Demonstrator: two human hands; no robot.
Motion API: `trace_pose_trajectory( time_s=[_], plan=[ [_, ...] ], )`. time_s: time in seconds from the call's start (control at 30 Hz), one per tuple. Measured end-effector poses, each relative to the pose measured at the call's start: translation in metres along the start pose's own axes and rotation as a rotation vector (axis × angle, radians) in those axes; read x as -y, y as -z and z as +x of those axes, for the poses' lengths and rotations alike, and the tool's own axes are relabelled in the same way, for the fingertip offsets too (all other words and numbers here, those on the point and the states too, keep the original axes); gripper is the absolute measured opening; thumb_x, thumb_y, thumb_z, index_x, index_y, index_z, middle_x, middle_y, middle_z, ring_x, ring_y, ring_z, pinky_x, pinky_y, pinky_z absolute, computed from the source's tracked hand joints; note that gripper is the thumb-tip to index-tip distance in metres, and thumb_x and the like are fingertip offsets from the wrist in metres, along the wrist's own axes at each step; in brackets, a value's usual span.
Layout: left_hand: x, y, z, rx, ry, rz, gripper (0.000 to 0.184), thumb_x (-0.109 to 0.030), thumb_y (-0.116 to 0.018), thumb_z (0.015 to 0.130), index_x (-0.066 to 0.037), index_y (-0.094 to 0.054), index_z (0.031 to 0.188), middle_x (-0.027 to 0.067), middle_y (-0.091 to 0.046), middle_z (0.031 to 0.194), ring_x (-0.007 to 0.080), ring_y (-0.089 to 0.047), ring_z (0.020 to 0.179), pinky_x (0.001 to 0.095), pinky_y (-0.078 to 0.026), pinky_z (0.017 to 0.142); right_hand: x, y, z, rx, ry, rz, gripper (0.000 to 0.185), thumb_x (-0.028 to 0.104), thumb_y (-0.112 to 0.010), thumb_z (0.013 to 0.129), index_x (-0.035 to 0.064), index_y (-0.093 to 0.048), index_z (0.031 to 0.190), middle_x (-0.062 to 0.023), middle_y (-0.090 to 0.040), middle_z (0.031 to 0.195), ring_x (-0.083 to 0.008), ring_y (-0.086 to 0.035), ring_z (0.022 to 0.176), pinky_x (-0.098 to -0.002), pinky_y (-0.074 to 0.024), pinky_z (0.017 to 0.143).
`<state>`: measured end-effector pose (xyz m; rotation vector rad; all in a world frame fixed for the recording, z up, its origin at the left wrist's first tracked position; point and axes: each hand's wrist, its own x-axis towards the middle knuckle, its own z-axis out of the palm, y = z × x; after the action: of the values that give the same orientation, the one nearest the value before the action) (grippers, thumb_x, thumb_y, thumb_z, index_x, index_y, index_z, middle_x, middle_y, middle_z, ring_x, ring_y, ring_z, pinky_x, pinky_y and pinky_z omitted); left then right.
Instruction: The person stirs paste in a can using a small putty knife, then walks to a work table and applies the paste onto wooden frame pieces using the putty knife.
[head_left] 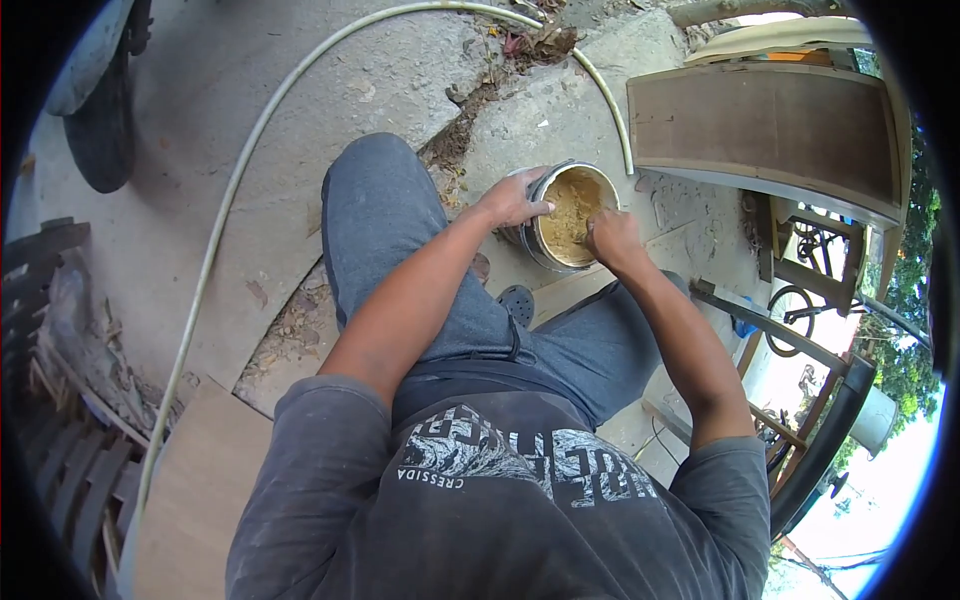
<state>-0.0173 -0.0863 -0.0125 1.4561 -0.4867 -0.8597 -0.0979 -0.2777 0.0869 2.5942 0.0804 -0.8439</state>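
Concrete ground [300, 170] spreads around both grips, with a crack of dirt running beyond the left grip [515, 200]. The person's dark printed shirt [500, 540] and blue-grey trousers [380, 200] lie behind the grips; the knees are apart, one to each side, and both bare forearms reach forward. A brown wooden box [770, 120] stands beyond the right grip [614, 240], farther to the right. A pale hose [213, 245] arcs well left of the left grip, passes beyond both and ends near the box. A dark tyre [100, 150] sits far off to the left.

The bucket [541, 250] is between the two grips, its mouth facing the person. The left grip clamps its rim, thumb inside and fingers outside. Yellowish-brown paste [567, 215] lies within, right of the left thumb. The right grip is curled at the bucket's right side, over the mouth; whether it pinches anything cannot be told. A dark shoe [515, 300] shows below the left grip, behind the bucket.
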Motion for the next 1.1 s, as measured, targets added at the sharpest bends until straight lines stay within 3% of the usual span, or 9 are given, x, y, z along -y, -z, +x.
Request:
trace_pose_trajectory(
  time_s=[0.1,0.17,0.33,0.63,0.7,0.87,0.97,1.07,1.1],
  plan=[
    [-0.008,0.008,-0.004,0.043,0.072,-0.07,0.076,-0.019,-0.075,0.082,-0.012,-0.037,0.148,0.0073,-0.065,0.083,0.0107,-0.054,0.056,0.0273,-0.048,0.055,0.006,0.001,0.004,0.062,-0.029,0.073,0.025,0.02,-0.051,0.085,0.0098,-0.074,0.081,-0.0143,-0.072,0.085,-0.029,-0.071,0.081,-0.041,-0.0557,0.071],
    [0.016,-0.002,0.003,-0.003,-0.017,-0.006,0.076,-0.019,-0.075,0.082,-0.012,-0.037,0.148,0.0072,-0.066,0.083,0.0113,-0.054,0.056,0.0279,-0.049,0.055,0.012,0.004,0.004,0.073,-0.033,0.076,0.026,0.02,-0.051,0.085,0.0094,-0.074,0.081,-0.0146,-0.072,0.086,-0.0293,-0.071,0.082,-0.0412,-0.0557,0.072],
    [-0.007,0.007,-0.003,0.034,0.005,-0.036,0.076,-0.019,-0.075,0.082,-0.011,-0.037,0.148,0.0081,-0.067,0.082,0.0118,-0.057,0.057,0.029,-0.05,0.057,0.021,-0.018,0.016,0.045,-0.045,0.071,0.026,0.019,-0.051,0.085,0.0068,-0.073,0.083,-0.0154,-0.072,0.087,-0.0306,-0.07,0.083,-0.0422,-0.0557,0.073],
    [-0.01,0.004,-0.006,0.032,0.044,-0.03,0.074,-0.02,-0.074,0.083,-0.013,-0.038,0.147,0.007,-0.066,0.078,0.0128,-0.058,0.055,0.0297,-0.05,0.056,0.003,0.018,0.015,0.015,-0.108,0.139,0.035,0.023,-0.042,0.094,0.0045,-0.072,0.089,-0.0177,-0.071,0.089,-0.0341,-0.069,0.085,-0.0445,-0.0545,0.077],
    [-0.011,0.006,-0.005,0.037,0.09,-0.04,0.072,-0.019,-0.075,0.079,-0.01,-0.043,0.143,0.0126,-0.069,0.095,0.0158,-0.062,0.06,0.0322,-0.053,0.064,0.006,0.006,0.019,0.041,-0.186,0.197,0.036,0.024,-0.043,0.095,0.0037,-0.072,0.089,-0.018,-0.071,0.09,-0.0343,-0.069,0.087,-0.0454,-0.0541,0.079],
    [-0.011,0.008,-0.008,0.029,0.087,-0.061,0.075,-0.018,-0.075,0.079,-0.009,-0.041,0.145,0.0128,-0.068,0.093,0.0162,-0.062,0.059,0.032,-0.053,0.062,0.015,-0.032,0.035,0.044,-0.193,0.252,0.034,0.022,-0.045,0.093,0.0035,-0.073,0.091,-0.0189,-0.071,0.093,-0.0344,-0.069,0.088,-0.0453,-0.054,0.081],
    [-0.022,0.007,-0.01,0.044,0.116,-0.045,0.077,-0.018,-0.075,0.079,-0.008,-0.039,0.146,0.0137,-0.068,0.092,0.0165,-0.061,0.058,0.0319,-0.053,0.061,0.007,-0.035,0.031,0.055,-0.107,0.219,0.031,0.02,-0.047,0.09,0.0035,-0.073,0.09,-0.0186,-0.07,0.09,-0.0349,-0.068,0.088,-0.0455,-0.0537,0.081],
    [-0.017,0.008,-0.008,0.042,0.116,-0.042,0.078,-0.018,-0.075,0.079,-0.007,-0.037,0.147,0.0144,-0.068,0.092,0.0166,-0.062,0.057,0.0317,-0.053,0.06,-0.004,-0.037,0.014,-0.106,0.046,0.29,0.029,0.019,-0.047,0.087,0.0038,-0.072,0.087,-0.0182,-0.07,0.086,-0.0363,-0.068,0.085,-0.0468,-0.0533,0.079],
    [-0.016,0.007,-0.008,0.03,0.111,-0.024,0.078,-0.02,-0.075,0.08,-0.009,-0.037,0.147,0.0114,-0.067,0.085,0.0152,-0.06,0.056,0.031,-0.052,0.058,-0.007,-0.029,0.005,-0.142,0.066,0.315,0.029,0.019,-0.047,0.087,0.0038,-0.071,0.085,-0.0188,-0.069,0.085,-0.0372,-0.067,0.084,-0.0475,-0.053,0.079]
  ],
)
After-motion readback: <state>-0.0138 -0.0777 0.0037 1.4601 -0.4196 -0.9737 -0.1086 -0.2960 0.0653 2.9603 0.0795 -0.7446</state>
